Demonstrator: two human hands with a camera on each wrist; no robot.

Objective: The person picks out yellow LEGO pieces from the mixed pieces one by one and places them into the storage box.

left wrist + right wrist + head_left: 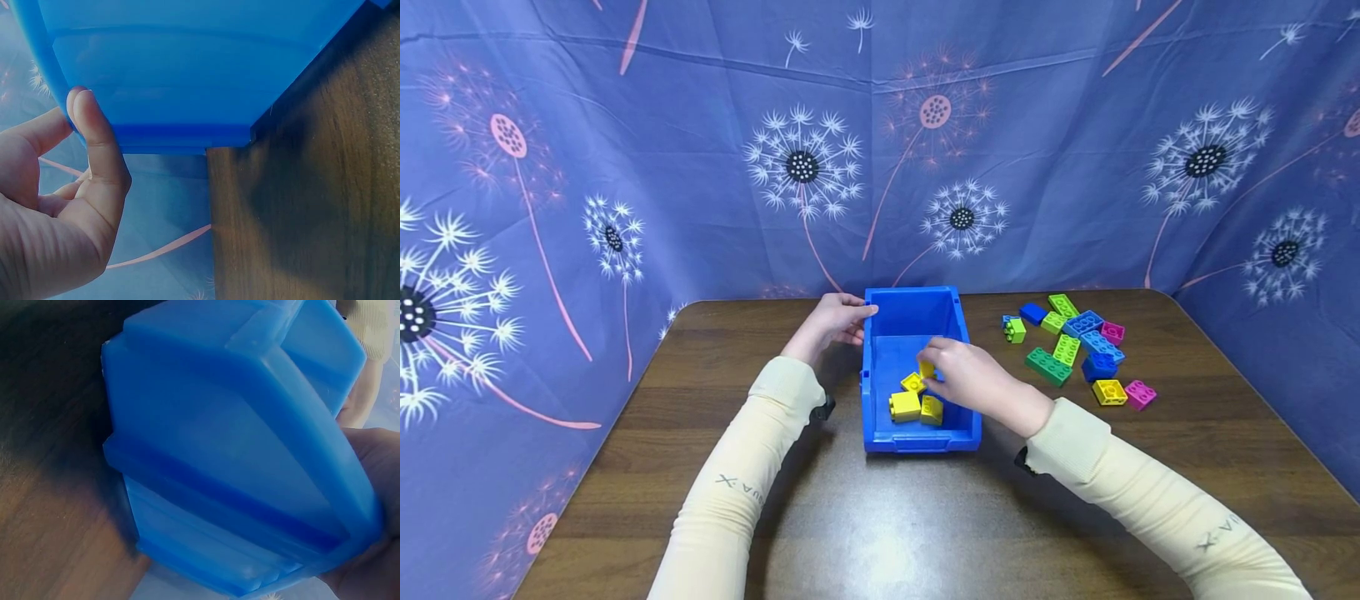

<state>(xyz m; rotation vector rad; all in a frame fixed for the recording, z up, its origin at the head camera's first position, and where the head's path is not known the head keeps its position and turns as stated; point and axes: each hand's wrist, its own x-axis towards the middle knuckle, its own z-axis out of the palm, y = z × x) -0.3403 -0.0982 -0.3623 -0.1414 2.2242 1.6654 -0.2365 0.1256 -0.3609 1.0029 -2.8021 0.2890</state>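
A blue plastic bin [912,310] stands on the table. My left hand [831,322] holds its left rim near the back corner; in the left wrist view the thumb [97,119] lies against the bin's outer wall. Reaching over the right side, my right hand [973,379] pinches a yellow toy brick [927,367] inside the bin. Below that brick lie more yellow bricks: a larger one [905,407], one beside it [932,410] and a small one [913,382]. The right wrist view shows mostly the bin's outer side [206,437]; the fingertips are hidden there.
To the right of the bin, several loose bricks lie on the wooden table [895,517]: a dark green brick [1048,367], a yellow brick [1109,392], a pink brick [1141,395], blue and lime ones. A patterned blue cloth [700,167] hangs behind the table.
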